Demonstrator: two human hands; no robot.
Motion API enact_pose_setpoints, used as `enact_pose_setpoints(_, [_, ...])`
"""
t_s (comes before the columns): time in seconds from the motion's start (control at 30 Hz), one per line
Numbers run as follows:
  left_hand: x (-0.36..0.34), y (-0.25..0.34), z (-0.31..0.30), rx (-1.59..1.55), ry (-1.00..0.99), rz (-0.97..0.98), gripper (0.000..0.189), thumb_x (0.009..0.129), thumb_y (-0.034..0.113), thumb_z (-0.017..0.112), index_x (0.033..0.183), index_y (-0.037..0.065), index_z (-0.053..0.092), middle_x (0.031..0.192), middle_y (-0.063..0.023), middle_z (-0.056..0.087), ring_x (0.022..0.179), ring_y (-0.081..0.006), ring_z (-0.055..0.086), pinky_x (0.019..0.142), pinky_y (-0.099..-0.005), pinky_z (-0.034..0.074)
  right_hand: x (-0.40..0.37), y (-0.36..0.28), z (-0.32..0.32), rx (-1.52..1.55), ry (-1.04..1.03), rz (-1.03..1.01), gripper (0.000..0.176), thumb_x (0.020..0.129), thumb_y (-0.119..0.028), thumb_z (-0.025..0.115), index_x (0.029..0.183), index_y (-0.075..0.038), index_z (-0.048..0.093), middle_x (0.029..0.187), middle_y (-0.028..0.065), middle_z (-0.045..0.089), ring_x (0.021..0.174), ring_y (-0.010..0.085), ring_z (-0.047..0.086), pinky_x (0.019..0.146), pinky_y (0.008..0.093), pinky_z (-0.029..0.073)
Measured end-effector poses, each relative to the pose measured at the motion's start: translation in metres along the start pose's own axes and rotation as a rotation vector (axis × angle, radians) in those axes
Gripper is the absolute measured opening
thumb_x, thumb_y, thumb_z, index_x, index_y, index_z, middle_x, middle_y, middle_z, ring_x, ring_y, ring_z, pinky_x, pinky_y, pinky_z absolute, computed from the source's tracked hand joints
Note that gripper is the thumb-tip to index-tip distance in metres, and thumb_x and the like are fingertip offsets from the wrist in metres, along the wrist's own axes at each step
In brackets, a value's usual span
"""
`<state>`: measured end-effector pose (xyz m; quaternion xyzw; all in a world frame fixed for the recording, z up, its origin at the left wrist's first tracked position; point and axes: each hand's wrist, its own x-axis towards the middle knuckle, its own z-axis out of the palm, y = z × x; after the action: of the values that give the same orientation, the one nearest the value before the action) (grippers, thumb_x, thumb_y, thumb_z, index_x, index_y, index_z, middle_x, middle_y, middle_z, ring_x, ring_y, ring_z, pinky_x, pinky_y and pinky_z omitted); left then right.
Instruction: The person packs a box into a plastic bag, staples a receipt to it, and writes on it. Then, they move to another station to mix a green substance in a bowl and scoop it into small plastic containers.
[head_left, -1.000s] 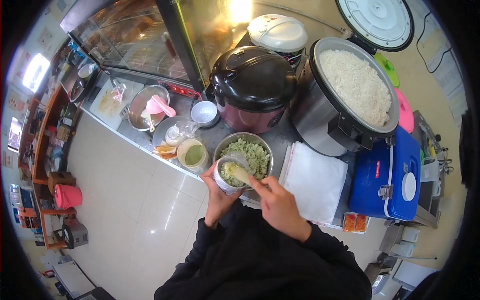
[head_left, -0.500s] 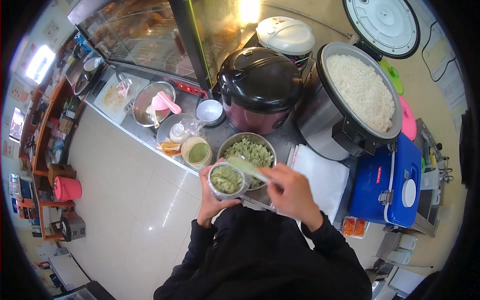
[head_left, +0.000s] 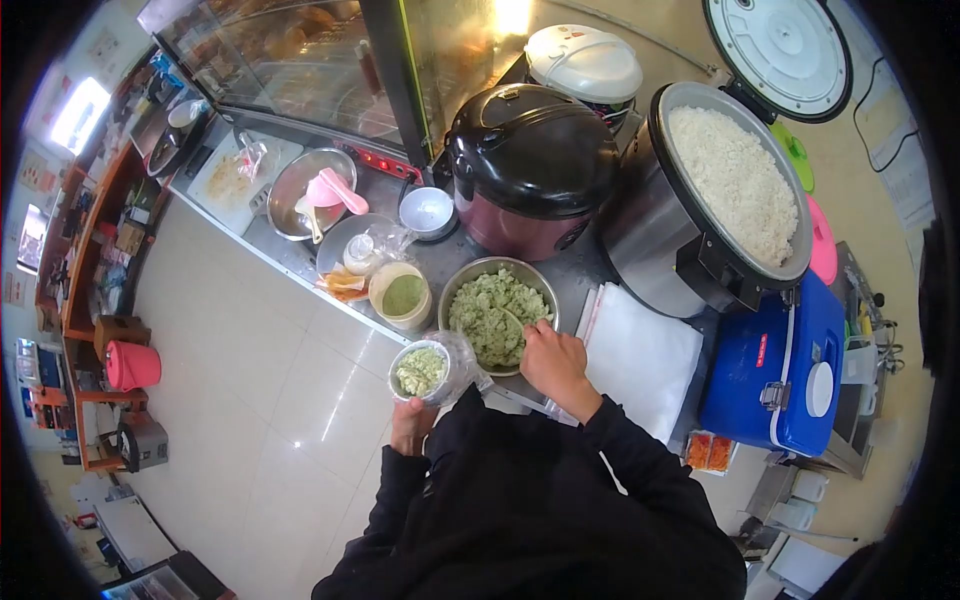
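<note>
My left hand is wrapped round a small bowl lined with clear plastic film. A lump of green rice sits inside it. My right hand grips a rice paddle, whose blade dips into more green rice in a steel mixing bowl. The rice hides much of the blade. Beside the steel bowl stands a cream tub with green contents.
A large cooker of white rice stands open at the right, next to a closed black cooker. White sheets and a blue cooler lie nearer. Leftward are a steel bowl with pink scoop, a white cup and a glass warmer.
My right hand has lowered the paddle from above the small bowl into the steel bowl's rice. My left hand and the small bowl have shifted slightly left and down.
</note>
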<state>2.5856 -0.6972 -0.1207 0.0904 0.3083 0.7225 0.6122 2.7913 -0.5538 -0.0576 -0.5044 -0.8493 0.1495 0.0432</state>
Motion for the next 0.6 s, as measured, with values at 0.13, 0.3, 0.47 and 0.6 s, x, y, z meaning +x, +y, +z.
enact_pose_setpoints(0.13, [0.004,-0.008,-0.013,0.135,-0.139,0.0,0.094,0.073,0.046,0.081,0.144,0.004,0.035,0.14,-0.0125,0.048,0.128,-0.0297,0.048,0.109,-0.0484,0.037,-0.009,-0.011,-0.001,0.062,-0.125,-0.042,0.023,0.083,-0.017,0.055,0.098,-0.005,0.067,0.082,0.0149,0.066,0.07,0.0357,0.067,0.064,0.0481,0.054])
enact_pose_setpoints(0.3, [0.003,-0.019,-0.025,0.131,-0.109,-0.02,0.098,0.071,0.055,0.08,0.144,0.005,0.036,0.142,-0.013,0.047,0.13,-0.0308,0.046,0.109,-0.0505,0.037,-0.01,-0.027,0.006,0.16,-0.194,-0.014,0.028,0.082,-0.019,0.056,0.101,-0.005,0.07,0.08,0.0187,0.068,0.077,0.036,0.068,0.072,0.0485,0.053])
enact_pose_setpoints(0.47, [0.005,-0.021,-0.022,0.109,-0.128,-0.008,0.1,0.072,0.058,0.078,0.145,0.006,0.034,0.143,-0.0133,0.045,0.132,-0.0323,0.043,0.111,-0.054,0.033,0.009,-0.013,0.007,0.337,-0.286,0.121,0.031,0.081,-0.022,0.054,0.102,-0.01,0.073,0.089,0.0195,0.069,0.086,0.0361,0.068,0.077,0.0455,0.054])
enact_pose_setpoints(0.6, [0.011,-0.009,-0.027,0.182,-0.176,-0.008,0.101,0.072,0.058,0.077,0.146,0.006,0.031,0.147,-0.014,0.041,0.135,-0.0345,0.04,0.111,-0.0587,0.03,0.025,0.006,0.002,0.409,-0.367,0.139,0.032,0.081,-0.025,0.053,0.101,-0.013,0.074,0.094,0.019,0.07,0.089,0.0365,0.067,0.079,0.0452,0.054])
